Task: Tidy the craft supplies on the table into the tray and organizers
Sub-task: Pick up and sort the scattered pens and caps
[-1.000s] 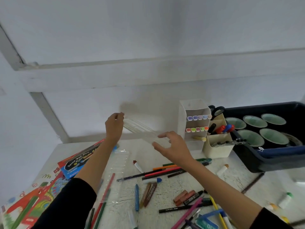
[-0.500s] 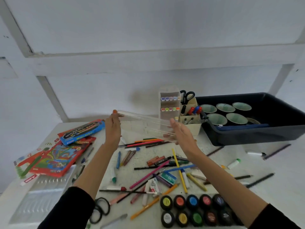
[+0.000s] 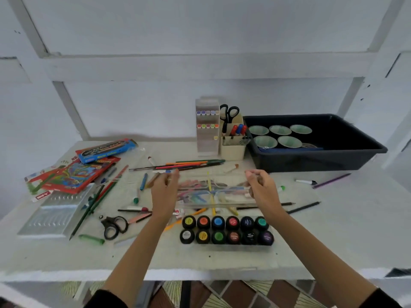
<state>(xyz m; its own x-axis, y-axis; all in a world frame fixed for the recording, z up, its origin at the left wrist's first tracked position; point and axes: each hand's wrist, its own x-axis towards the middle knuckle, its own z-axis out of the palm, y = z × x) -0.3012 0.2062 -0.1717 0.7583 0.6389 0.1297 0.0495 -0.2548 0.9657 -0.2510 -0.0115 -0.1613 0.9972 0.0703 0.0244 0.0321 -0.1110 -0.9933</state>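
The surface (image 3: 333, 230) is littered, and the black tray (image 3: 364, 150) sits in the upper right of the frame. Mid-frame, the clear case (image 3: 213, 197) hangs low among loose pencils (image 3: 191, 164), the left grip (image 3: 165, 192) pinching its left end and the right grip (image 3: 263, 190) clasping the right. I'd worry it lands on pencils and rocks, or a thin edge slips free and knocks the paint pots (image 3: 225, 230) just below
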